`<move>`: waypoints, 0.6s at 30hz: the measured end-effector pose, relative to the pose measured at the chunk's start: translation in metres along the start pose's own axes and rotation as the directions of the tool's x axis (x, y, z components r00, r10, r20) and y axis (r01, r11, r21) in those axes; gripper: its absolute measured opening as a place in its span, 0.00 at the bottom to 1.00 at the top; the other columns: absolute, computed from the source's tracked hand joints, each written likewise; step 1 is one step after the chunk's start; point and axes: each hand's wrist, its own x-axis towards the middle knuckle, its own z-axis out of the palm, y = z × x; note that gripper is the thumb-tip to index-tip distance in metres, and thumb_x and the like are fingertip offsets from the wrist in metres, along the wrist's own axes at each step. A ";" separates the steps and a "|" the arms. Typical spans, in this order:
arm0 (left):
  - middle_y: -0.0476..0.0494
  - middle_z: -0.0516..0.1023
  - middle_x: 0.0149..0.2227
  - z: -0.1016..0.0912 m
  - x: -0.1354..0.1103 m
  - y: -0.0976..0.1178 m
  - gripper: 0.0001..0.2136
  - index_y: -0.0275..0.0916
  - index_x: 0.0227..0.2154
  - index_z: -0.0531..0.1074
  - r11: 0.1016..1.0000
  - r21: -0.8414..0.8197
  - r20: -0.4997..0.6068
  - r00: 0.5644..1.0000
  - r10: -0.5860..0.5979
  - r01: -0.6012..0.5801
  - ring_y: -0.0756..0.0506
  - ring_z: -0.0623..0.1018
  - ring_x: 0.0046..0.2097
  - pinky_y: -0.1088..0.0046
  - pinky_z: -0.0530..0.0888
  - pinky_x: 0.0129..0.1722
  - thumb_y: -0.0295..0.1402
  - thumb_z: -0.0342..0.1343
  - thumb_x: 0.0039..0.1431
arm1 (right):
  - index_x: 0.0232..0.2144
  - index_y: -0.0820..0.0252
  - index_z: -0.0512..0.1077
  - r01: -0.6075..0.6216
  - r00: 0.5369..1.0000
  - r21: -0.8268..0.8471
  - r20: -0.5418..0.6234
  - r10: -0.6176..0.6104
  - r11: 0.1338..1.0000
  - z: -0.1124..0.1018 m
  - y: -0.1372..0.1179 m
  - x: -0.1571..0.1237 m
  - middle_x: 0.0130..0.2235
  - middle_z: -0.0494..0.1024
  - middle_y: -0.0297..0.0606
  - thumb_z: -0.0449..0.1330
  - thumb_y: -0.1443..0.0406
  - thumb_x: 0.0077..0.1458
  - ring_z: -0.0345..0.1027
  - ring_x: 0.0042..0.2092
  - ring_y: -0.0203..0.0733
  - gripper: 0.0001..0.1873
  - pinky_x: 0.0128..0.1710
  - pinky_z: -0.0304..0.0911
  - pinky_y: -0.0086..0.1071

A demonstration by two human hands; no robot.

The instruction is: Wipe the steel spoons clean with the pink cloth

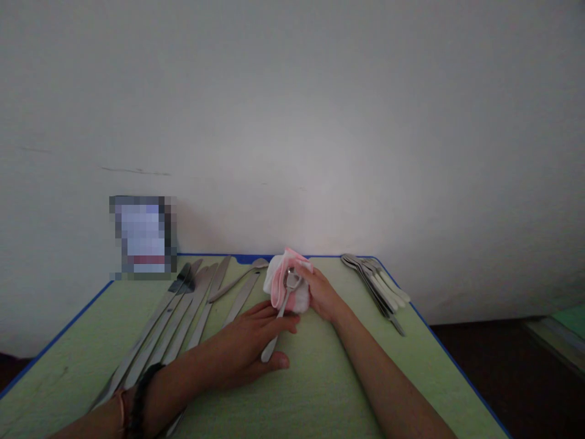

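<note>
Fingers of the right hand (321, 292) gripping a pink-and-white cloth (275, 285) against a spoon (282, 310), left hand (253, 341) at its handle, grip unclear, forks (386, 289) near the table's (320, 378) far right corner

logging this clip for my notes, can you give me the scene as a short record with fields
left hand: holding a spoon by its handle
right hand: gripping a cloth at the spoon's head
cloth: pink and white, bunched up
table: green top, blue edge
left of cloth: several knives, a second spoon
right of cloth: stacked spoons beside forks
</note>
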 end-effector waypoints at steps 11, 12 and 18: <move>0.44 0.70 0.50 0.001 0.002 0.004 0.04 0.41 0.33 0.64 1.000 -0.022 0.014 1.000 0.010 -0.010 0.43 0.67 0.52 0.65 0.60 0.56 0.35 0.52 0.58 | 0.33 0.62 0.73 -0.185 0.977 0.122 0.129 0.169 0.975 0.005 -0.008 -0.003 0.27 0.78 0.39 0.52 0.42 0.46 0.72 0.35 0.45 0.31 0.40 0.64 0.37; 0.44 0.70 0.49 0.000 0.002 0.004 0.05 0.41 0.33 0.64 1.000 -0.023 0.014 1.000 0.008 -0.008 0.43 0.67 0.52 0.65 0.60 0.56 0.36 0.52 0.59 | 0.33 0.62 0.74 -0.187 0.978 0.119 0.119 0.173 0.975 0.005 -0.008 -0.003 0.26 0.78 0.39 0.52 0.42 0.46 0.72 0.35 0.44 0.30 0.39 0.64 0.37; 0.43 0.71 0.44 -0.001 0.000 0.005 0.14 0.41 0.35 0.63 0.998 -0.046 -0.014 0.999 -0.034 0.033 0.41 0.68 0.48 0.66 0.65 0.49 0.44 0.58 0.52 | 0.30 0.61 0.74 -0.162 0.985 0.133 0.085 0.152 0.978 0.005 -0.008 -0.003 0.24 0.77 0.37 0.54 0.44 0.46 0.71 0.33 0.43 0.27 0.37 0.64 0.35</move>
